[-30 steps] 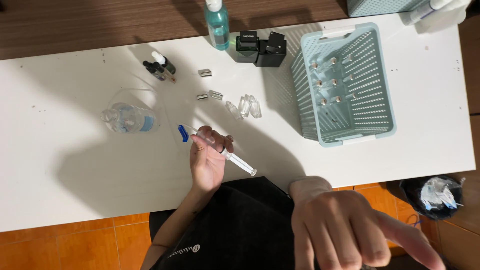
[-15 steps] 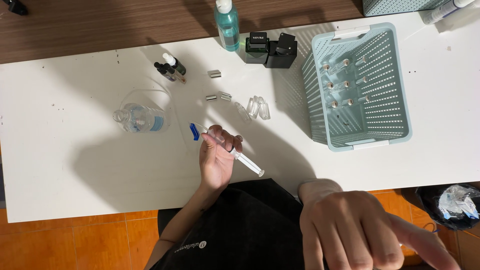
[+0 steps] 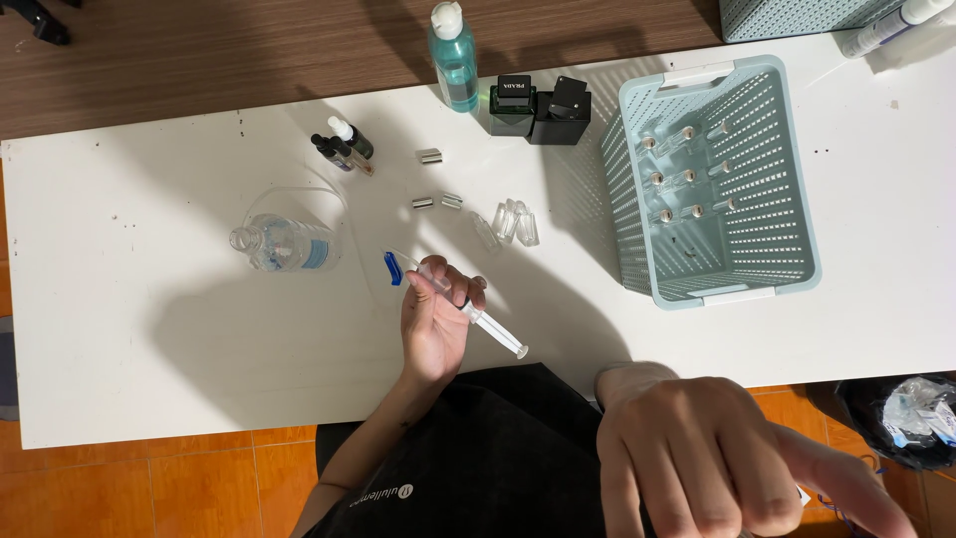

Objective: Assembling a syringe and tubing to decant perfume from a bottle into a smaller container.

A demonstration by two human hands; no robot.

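Note:
My left hand [image 3: 435,324] rests on the white table [image 3: 149,349] and grips a clear syringe [image 3: 468,311] that points up-left, its plunger drawn out toward the lower right. A small blue cap [image 3: 393,267] lies just beside the syringe tip. My right hand [image 3: 712,458] is raised close to the camera at the lower right, fingers apart and holding nothing. A clear plastic bottle [image 3: 284,243] lies on its side left of the syringe. Small clear vials [image 3: 514,221] and silver caps [image 3: 436,201] lie above my left hand.
A pale green basket [image 3: 767,189] with several small vials stands at the right. A teal pump bottle [image 3: 454,55], two black boxes [image 3: 538,105] and dropper bottles [image 3: 344,144] line the far edge. A black bag of waste [image 3: 911,418] sits on the floor at the lower right.
The view has shifted a little, so everything sits slightly further right and lower. My left hand keeps the syringe in the same place; my right hand stays raised near the camera.

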